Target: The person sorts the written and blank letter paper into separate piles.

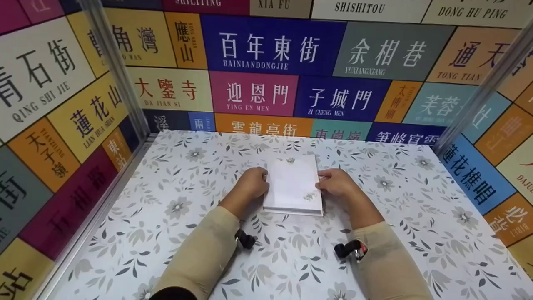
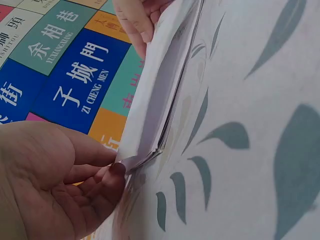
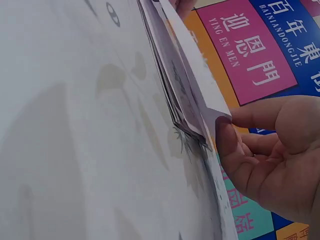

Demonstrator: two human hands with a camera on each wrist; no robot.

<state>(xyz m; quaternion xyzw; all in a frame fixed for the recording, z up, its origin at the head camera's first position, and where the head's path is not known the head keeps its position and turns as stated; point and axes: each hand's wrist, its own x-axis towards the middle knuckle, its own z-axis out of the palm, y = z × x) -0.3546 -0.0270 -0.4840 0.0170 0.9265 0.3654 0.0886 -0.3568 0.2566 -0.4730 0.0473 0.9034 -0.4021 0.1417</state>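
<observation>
A white book with small floral prints on its cover lies on the flower-patterned table, in the middle of the head view. My left hand pinches its left edge. On the opposite side, my right hand holds the right edge between thumb and fingers. In the left wrist view, left thumb and fingertips meet at a near corner of the top cover, which overhangs a recessed, layered edge. The right wrist view shows the right thumb and fingers pinching the other near corner.
The white table carries a grey leaf and flower pattern. Coloured panels with Chinese lettering form walls behind and on both sides, with metal posts at the corners. Small black wrist cameras sit on both forearms.
</observation>
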